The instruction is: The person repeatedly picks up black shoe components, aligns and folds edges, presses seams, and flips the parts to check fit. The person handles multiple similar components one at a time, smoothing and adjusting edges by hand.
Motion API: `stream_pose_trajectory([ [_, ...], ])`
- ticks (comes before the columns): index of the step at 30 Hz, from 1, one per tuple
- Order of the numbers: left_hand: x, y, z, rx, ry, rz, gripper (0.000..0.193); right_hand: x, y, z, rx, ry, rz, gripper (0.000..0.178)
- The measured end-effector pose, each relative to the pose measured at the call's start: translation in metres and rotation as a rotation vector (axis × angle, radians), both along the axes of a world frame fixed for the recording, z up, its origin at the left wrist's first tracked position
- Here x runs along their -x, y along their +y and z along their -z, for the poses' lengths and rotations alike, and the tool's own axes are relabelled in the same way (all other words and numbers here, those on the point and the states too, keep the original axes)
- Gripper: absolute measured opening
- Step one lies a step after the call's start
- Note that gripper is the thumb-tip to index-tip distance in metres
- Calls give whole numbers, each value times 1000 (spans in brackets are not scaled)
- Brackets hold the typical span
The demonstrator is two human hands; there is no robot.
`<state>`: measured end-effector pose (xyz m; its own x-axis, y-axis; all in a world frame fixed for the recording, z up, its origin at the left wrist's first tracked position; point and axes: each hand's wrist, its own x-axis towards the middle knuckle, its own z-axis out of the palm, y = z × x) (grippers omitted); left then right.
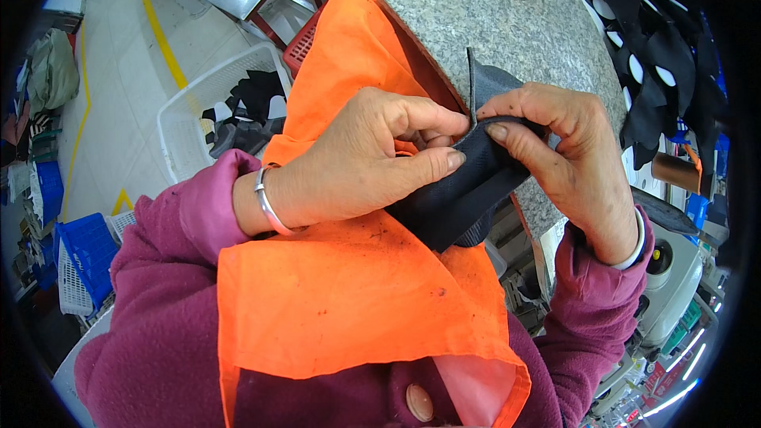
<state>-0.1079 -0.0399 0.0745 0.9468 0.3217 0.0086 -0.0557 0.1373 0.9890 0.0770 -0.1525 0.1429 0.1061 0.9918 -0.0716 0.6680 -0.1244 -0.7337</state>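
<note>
Between my two hands is a black fabric piece (456, 194) with a raised edge standing up near my fingertips. My left hand (361, 158), a silver bangle at its wrist, pinches one edge of it between thumb and fingers. On the other side my right hand (555, 139) grips the fabric, thumb on the near face and fingers curled behind. The piece hangs over my orange apron (357, 301), beside the corner of a grey speckled stone slab (491, 12). My fingers hide part of the edge.
On the left floor stands a white plastic basket (178, 131) holding dark cut pieces. A red basket (305, 40) is behind the apron. Black pieces with white ovals (650, 63) are heaped at far right. Blue crates (87, 257) stand lower left, a machine (670, 293) lower right.
</note>
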Motion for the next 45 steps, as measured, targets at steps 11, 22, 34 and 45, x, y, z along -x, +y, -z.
stream_pose_trajectory([
  [11,-16,-1,4,9,99,-20,28,6,3,-2,94,35,51,6],
  [22,-19,-1,5,109,83,-37,28,6,-1,-2,49,12,69,10],
  [34,-19,-1,6,117,65,-11,31,7,-2,-1,71,45,71,9],
  [45,-15,0,2,204,91,22,27,10,-3,-3,110,62,93,12],
])
